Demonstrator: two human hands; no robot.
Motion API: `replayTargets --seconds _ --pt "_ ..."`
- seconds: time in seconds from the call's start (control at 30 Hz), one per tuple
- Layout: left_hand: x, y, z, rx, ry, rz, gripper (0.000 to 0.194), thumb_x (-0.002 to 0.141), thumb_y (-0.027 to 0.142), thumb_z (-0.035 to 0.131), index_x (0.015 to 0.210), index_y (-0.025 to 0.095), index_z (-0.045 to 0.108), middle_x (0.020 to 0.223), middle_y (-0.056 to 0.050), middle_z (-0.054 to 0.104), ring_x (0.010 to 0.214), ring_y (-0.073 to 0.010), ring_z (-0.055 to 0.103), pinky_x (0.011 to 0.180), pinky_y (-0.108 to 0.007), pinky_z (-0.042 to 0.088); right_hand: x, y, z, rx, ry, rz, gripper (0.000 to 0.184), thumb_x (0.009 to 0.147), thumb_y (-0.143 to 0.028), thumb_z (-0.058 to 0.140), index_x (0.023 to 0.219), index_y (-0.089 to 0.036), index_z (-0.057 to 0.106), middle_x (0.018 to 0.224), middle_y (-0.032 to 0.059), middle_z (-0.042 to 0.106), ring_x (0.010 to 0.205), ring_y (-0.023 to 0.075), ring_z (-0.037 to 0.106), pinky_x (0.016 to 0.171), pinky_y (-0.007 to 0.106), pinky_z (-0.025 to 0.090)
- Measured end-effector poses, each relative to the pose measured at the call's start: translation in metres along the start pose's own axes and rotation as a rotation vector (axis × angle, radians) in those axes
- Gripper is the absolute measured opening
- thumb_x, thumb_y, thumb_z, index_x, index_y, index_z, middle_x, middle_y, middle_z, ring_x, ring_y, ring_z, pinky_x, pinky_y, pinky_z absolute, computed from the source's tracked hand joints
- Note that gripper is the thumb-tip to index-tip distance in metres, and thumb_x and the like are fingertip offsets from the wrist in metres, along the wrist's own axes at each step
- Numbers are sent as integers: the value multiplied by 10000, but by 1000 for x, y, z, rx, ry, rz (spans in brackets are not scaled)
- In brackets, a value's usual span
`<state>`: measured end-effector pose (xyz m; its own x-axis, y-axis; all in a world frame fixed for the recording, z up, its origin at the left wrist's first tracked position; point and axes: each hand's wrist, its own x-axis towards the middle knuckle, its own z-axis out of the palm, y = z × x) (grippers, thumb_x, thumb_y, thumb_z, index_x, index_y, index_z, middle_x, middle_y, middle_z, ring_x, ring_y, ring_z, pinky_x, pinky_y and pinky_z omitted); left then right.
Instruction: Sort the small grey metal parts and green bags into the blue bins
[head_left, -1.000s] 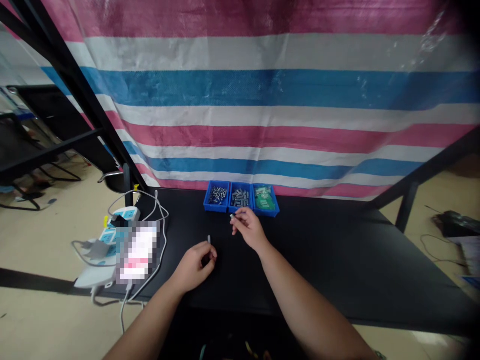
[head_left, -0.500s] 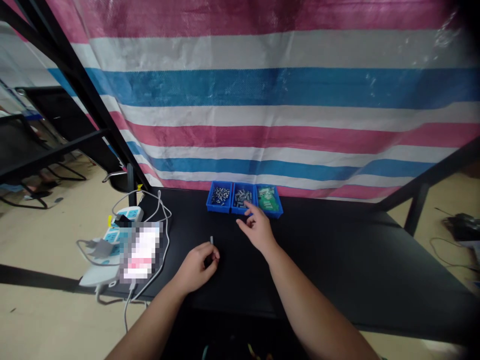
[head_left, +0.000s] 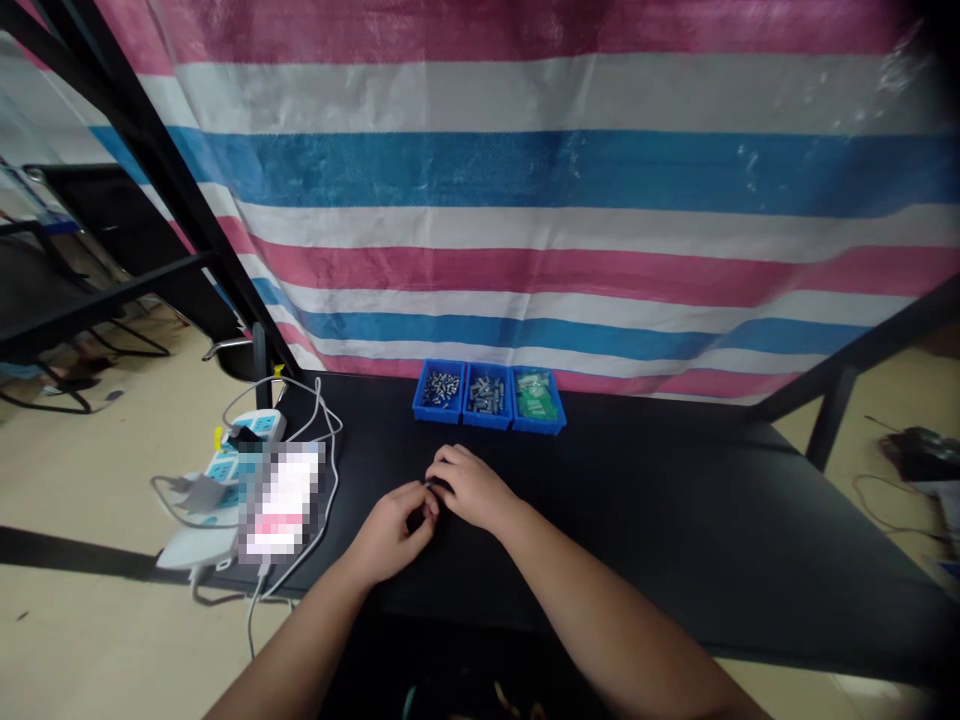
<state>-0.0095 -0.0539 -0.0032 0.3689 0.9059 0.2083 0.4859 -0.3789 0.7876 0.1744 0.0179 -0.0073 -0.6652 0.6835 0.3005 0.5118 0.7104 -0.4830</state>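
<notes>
My left hand (head_left: 388, 528) and my right hand (head_left: 466, 489) meet over the black tabletop (head_left: 637, 530), just below the bins. Between their fingertips is a small metal part (head_left: 430, 484), mostly hidden by my fingers, so its exact form is unclear. My left hand grips it from below, and my right fingers pinch in at it from the right. Three blue bins stand in a row ahead of my hands: screws in one (head_left: 440, 389), metal standoffs in another (head_left: 486, 395), green parts in plastic bags in the third (head_left: 537, 400).
A white power strip (head_left: 251, 428) with tangled white cables lies at the table's left edge, beside a pixelated patch (head_left: 281, 500). A striped tarpaulin (head_left: 525, 170) hangs behind the table, and black metal frame bars (head_left: 150, 170) stand at the left.
My right hand has come back from over the middle bin, moving down and left, and now meets my left hand. My left hand has stayed almost in place, and the bins are unmoved.
</notes>
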Motion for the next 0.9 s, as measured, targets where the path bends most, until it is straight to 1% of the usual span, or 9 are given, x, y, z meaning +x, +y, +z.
replayTargets --seconds 0.13,0.27,0.33,0.43,0.53,0.67,0.77,0.83,0.9 --pt "0 0 -1 -1 -8 5 141 856 93 526 887 198 615 839 -17 606 785 -157 583 740 -266 442 -1 12 -4 181 194 132 83 915 -164 614 954 -216 665 941 48 677 895 203 622 840 362 517" --pt "0 -2 0 5 -14 7 130 861 99 528 883 196 612 848 -21 609 793 -158 591 734 -264 443 -2 35 -10 724 504 381 94 879 -288 636 936 -220 606 803 7 681 668 160 647 648 305 535" --pt "0 -3 1 9 -16 3 129 862 102 529 884 197 612 848 -19 609 792 -157 591 735 -264 442 -4 46 -15 903 588 438 98 834 -283 652 861 -218 584 682 -38 613 524 117 566 507 247 463" --pt "0 -3 1 9 -19 -4 125 867 109 528 891 199 612 848 -19 609 787 -157 590 727 -263 443 -7 55 -24 945 622 452 93 796 -256 663 765 -207 590 558 -78 482 426 78 436 402 201 329" --pt "0 -3 1 13 -24 -7 121 869 115 527 891 199 613 844 -21 609 783 -160 589 720 -263 441 -7 58 -29 930 679 444 123 796 -295 700 842 -199 637 647 -42 592 496 99 536 480 232 453" --pt "1 -2 1 16 -26 -12 123 868 113 528 889 198 615 843 -24 612 786 -162 592 725 -265 439 -4 55 -29 805 827 458 519 779 -346 748 1250 -216 575 1010 66 714 824 186 684 772 352 577" --pt "0 -2 1 12 -21 -9 125 865 109 531 888 198 615 843 -22 613 785 -161 594 733 -267 440 -6 49 -25 551 760 448 385 816 -333 694 1170 -200 625 981 66 685 751 167 644 707 319 549" --pt "0 -2 1 10 -19 -7 133 859 103 532 889 200 617 840 -20 613 783 -161 594 731 -267 439 -8 45 -22 414 626 416 241 846 -299 645 1064 -198 662 877 37 662 659 144 592 642 291 512" --pt "0 -2 1 10 -14 -4 143 850 94 533 886 202 619 836 -17 612 782 -160 593 730 -266 437 -9 41 -18 318 469 389 262 856 -258 618 1110 -212 661 821 10 652 617 135 563 637 283 495"
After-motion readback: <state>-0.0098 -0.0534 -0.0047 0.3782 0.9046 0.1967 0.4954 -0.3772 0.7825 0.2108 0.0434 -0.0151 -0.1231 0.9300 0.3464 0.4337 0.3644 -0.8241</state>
